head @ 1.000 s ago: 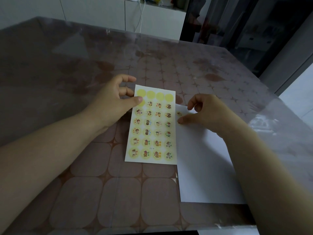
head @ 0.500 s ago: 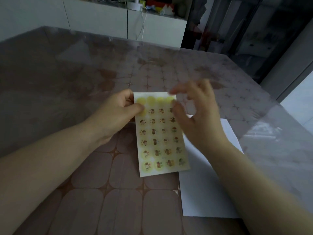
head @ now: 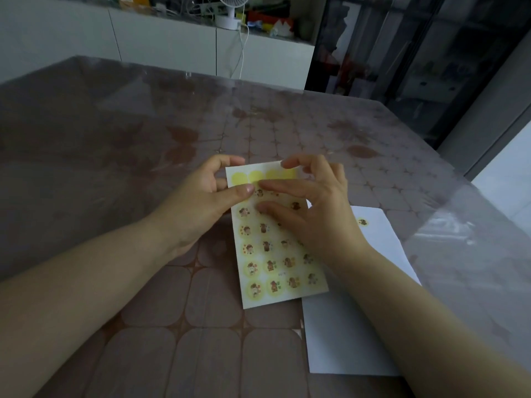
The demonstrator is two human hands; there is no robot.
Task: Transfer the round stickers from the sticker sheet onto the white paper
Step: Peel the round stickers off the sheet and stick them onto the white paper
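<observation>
Left hand [head: 201,208] pinches the sticker sheet [head: 275,271] at its top-left corner, thumb on the front, other fingers curled behind the edge. Right hand [head: 316,214] lies over the sheet's upper rows w/ index and thumb stretched out, tips close together just right of the left thumb, and the rest curled loosely over the top edge. Can't tell if those two tips have a sticker caught (the palm hides most of what's under it). There's tiny print low on the sheet, well below the fingertips, too small to read. The white paper [head: 344,340] sits under the right wrist and forearm, partly covered. One round sticker [head: 363,222] is stuck on it just right of the knuckles.
</observation>
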